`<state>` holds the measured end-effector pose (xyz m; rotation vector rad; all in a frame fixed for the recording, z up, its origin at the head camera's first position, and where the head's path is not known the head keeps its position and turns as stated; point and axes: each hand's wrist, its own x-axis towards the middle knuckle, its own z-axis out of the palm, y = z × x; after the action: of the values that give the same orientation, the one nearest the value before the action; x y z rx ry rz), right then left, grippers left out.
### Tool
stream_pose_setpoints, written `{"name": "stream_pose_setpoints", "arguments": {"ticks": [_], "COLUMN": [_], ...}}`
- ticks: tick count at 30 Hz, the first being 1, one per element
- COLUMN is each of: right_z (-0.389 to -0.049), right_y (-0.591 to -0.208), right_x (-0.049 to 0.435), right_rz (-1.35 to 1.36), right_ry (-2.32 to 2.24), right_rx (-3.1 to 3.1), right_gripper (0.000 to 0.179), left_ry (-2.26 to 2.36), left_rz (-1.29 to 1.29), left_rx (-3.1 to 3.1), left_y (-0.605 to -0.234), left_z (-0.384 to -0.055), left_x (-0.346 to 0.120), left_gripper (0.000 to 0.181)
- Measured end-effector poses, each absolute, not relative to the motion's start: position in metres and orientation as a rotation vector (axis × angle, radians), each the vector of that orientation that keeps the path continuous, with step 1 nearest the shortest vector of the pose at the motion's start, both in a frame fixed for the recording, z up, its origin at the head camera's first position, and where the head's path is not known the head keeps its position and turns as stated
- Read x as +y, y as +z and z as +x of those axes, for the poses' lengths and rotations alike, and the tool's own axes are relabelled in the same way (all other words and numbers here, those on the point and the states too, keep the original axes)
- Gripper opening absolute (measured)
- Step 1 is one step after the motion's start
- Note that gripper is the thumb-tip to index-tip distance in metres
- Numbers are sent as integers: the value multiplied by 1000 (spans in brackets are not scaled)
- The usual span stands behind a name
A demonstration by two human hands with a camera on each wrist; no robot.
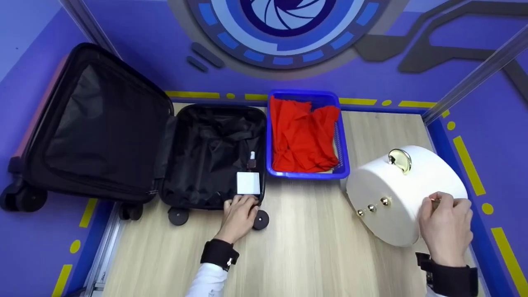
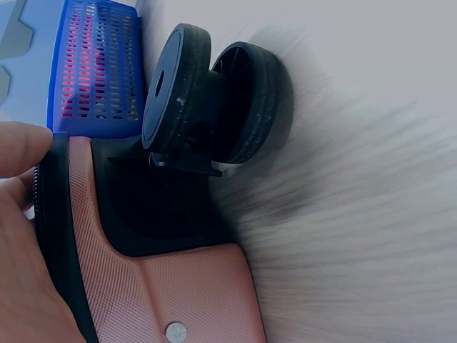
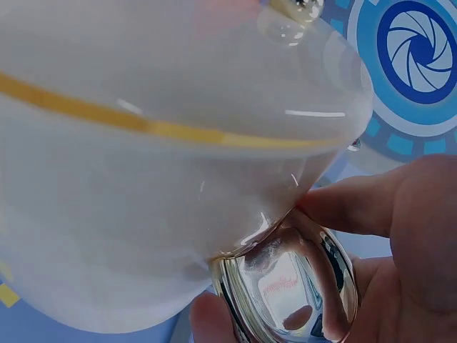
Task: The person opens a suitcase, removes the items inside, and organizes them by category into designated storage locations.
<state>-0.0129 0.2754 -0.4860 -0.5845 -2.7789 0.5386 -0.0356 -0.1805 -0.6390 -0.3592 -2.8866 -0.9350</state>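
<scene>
My left hand reaches over the near rim of an open suitcase, its fingertips right at the near edge of a small white box. Behind that box lies a small dark bottle with a white cap. The left wrist view shows the thumb at the zipped edge above the pink shell; the other fingertips are hidden there. My right hand grips a shiny gold handle on a white rounded case, which sits tilted on the right. Three gold knobs dot its flat face.
A blue basket with red cloth in it stands against the suitcase's right side. The suitcase lid leans open at the left. Black wheels jut toward the front. Purple walls enclose the wooden tabletop.
</scene>
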Motion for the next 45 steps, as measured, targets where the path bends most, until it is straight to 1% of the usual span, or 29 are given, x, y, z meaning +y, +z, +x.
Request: {"name": "stream_pose_setpoints", "arguments": {"ticks": [5, 8, 12, 16, 21, 27, 34, 40, 45], "right_z": [-11, -12, -21, -37, -53, -59, -63, -62, -60], "right_y": [-481, -478, -474, -468, -462, -461, -465, -466, -465], "right_x": [276, 277, 279, 284, 292, 294, 290, 292, 294], "right_rz": [-593, -550, -375, -175, -24, -45, -11, 4, -7], "right_ry": [561, 570, 543, 530, 541, 532, 509, 483, 474], "right_rx": [-2814, -2799, -2760, -2793, -2878, -2965, -2984, -2976, -2969], "right_gripper": [34, 36, 35, 35, 37, 43, 43, 42, 42], "left_ry": [-918, -913, -970, -1145, -1430, -1537, -1517, -1446, -1420], "left_rz": [-323, -274, -254, -380, -592, -753, -848, -841, -852], "left_rx": [-2913, -2897, -2779, -2695, -2677, -2692, -2746, -2764, -2734], "left_y": [-636, -629, -614, -599, -589, -582, -569, -561, -559], "left_z": [-35, -36, -42, -52, -62, -71, -75, -77, -80], "left_x": [-177, -171, -149, -110, -52, 5, 53, 84, 98], "left_gripper": [15, 17, 26, 32, 32, 32, 28, 29, 22]}}
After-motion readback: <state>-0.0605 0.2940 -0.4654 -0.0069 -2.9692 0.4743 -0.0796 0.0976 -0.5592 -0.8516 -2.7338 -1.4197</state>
